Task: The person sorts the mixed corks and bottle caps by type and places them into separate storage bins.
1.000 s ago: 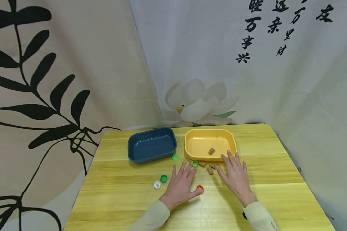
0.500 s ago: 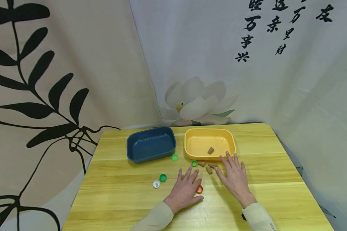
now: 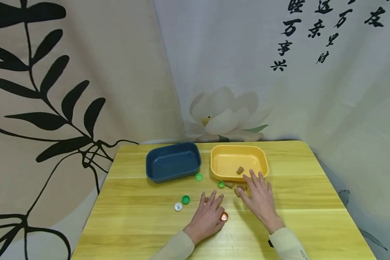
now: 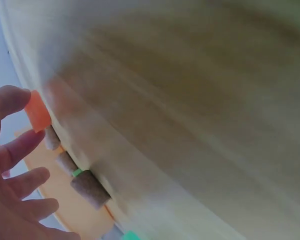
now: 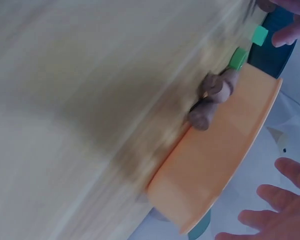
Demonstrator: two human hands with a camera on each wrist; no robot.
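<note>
My left hand [image 3: 205,219] is low over the middle of the table, palm down. Its thumb and forefinger pinch an orange bottle cap [image 4: 38,111], which stands tilted on edge; the other fingers are spread. Just past those fingertips a cork [image 4: 90,189] shows, mostly hidden in the head view. Fingers spread, my right hand [image 3: 261,200] hovers at the front of the yellow tray [image 3: 214,173] and holds nothing. Several corks [image 3: 229,184] lie under and beside its thumb. One more cork [image 3: 240,170] sits inside that tray.
A dark blue tray [image 3: 154,177] stands at the back left. Near it lie a light green cap [image 3: 199,177] and another green cap [image 3: 221,184]. A darker green cap [image 3: 185,199] and a white cap [image 3: 178,207] lie left of my left hand.
My left hand has closed its thumb and forefinger on the orange cap and tipped it up. The right hand has shifted slightly left, its thumb now over the corks.
</note>
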